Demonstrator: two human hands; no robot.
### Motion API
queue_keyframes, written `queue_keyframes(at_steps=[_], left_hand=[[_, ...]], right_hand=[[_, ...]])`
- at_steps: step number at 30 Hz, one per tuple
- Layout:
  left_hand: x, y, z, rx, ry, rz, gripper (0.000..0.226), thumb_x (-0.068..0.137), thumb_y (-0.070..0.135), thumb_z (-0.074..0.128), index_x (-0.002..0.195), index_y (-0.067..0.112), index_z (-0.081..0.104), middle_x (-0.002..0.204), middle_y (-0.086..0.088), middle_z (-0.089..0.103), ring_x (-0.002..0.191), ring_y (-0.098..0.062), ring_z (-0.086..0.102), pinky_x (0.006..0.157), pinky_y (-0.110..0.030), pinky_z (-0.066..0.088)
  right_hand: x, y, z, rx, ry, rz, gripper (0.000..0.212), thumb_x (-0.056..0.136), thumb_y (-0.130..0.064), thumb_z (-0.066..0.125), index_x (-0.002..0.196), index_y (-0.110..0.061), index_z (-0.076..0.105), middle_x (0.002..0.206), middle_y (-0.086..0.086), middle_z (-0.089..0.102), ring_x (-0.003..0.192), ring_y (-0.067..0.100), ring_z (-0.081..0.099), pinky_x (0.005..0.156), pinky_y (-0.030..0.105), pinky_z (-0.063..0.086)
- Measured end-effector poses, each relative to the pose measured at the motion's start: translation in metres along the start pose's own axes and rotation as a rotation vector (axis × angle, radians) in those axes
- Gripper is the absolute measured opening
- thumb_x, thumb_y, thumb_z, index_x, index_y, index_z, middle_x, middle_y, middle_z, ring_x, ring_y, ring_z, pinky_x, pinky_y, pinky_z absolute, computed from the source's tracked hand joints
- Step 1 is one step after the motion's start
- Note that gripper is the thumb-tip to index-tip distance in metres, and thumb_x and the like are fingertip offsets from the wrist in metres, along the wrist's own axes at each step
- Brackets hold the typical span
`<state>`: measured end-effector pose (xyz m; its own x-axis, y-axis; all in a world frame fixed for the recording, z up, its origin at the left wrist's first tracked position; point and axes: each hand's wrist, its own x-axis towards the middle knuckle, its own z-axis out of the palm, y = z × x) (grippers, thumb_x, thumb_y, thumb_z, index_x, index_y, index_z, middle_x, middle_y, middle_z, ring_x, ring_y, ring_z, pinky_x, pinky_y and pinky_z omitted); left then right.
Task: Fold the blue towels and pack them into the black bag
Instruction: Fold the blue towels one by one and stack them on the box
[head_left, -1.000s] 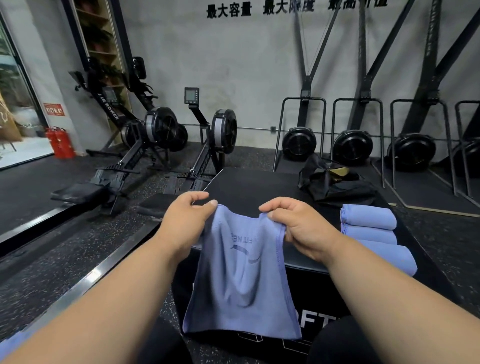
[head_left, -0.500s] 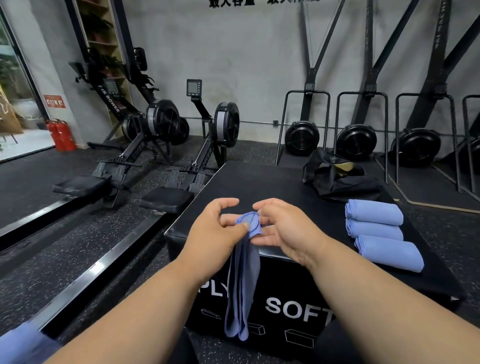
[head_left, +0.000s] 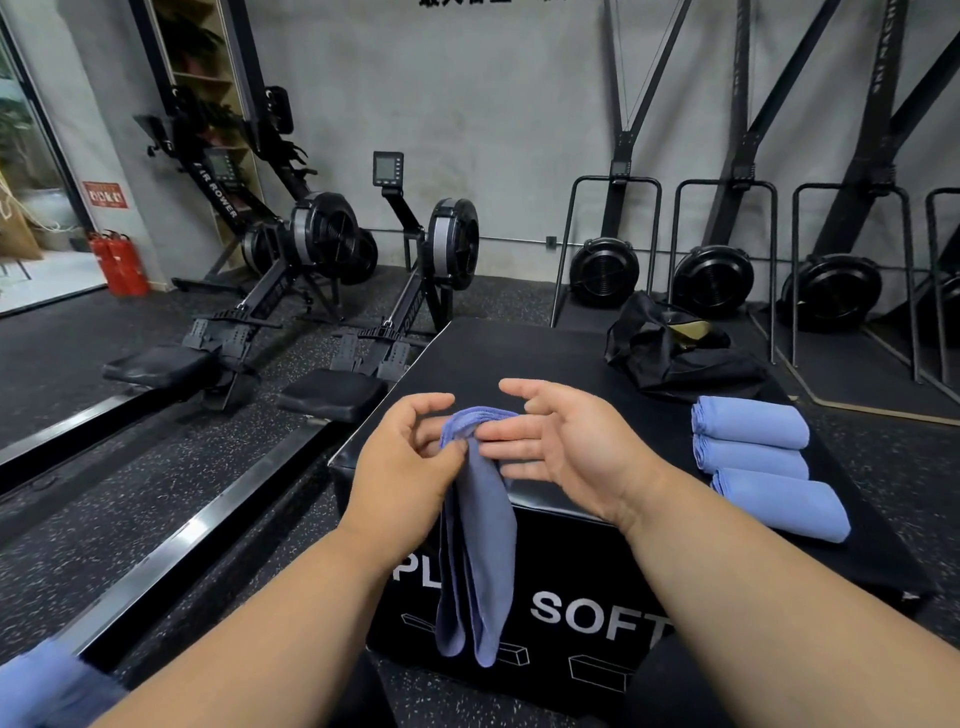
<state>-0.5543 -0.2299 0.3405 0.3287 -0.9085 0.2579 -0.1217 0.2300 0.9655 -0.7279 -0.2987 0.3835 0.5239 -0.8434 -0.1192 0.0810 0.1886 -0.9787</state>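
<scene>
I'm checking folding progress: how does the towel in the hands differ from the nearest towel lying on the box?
The held towel hangs long and loose, pinched at its top by the left hand; the nearest folded towel lies flat on the black box, untouched. The held towel is only gathered lengthwise; the folded one is a compact bundle. Both are the same blue cloth.

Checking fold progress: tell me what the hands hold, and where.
The left hand pinches the hanging blue towel at its top folded edge; the right hand is open, fingers touching it.
</scene>
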Motion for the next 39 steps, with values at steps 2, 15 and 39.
queue_keyframes(at_steps=[2,15,39], left_hand=[[0.002,0.002,-0.004,-0.074,0.008,-0.048,0.043,0.095,-0.003,0.069,0.125,0.025,0.060,0.102,-0.002,0.080,0.089,-0.010,0.073,0.082,-0.024,0.054],[0.003,0.001,-0.010,-0.180,-0.113,-0.133,0.043,0.095,-0.005,0.069,0.130,0.019,0.060,0.108,-0.013,0.079,0.096,-0.020,0.075,0.084,-0.030,0.055],[-0.010,-0.006,-0.007,-0.257,-0.159,-0.141,0.051,0.088,0.018,0.083,0.133,0.017,0.058,0.107,-0.009,0.080,0.097,-0.016,0.075,0.085,-0.028,0.056]], right_hand=[[0.001,0.006,-0.002,-0.213,0.080,-0.109,0.039,0.097,-0.008,0.051,0.131,-0.025,0.063,0.104,0.004,0.079,0.088,0.018,0.075,0.087,0.037,0.058],[0.000,0.026,0.003,-0.527,0.126,-0.442,0.037,0.091,-0.007,0.075,0.116,-0.034,0.068,0.097,-0.004,0.074,0.089,0.008,0.066,0.084,0.015,0.050],[0.006,0.037,0.006,-0.386,0.105,-0.394,0.040,0.091,-0.004,0.070,0.118,-0.034,0.065,0.087,-0.006,0.069,0.074,0.017,0.057,0.075,0.035,0.052]])
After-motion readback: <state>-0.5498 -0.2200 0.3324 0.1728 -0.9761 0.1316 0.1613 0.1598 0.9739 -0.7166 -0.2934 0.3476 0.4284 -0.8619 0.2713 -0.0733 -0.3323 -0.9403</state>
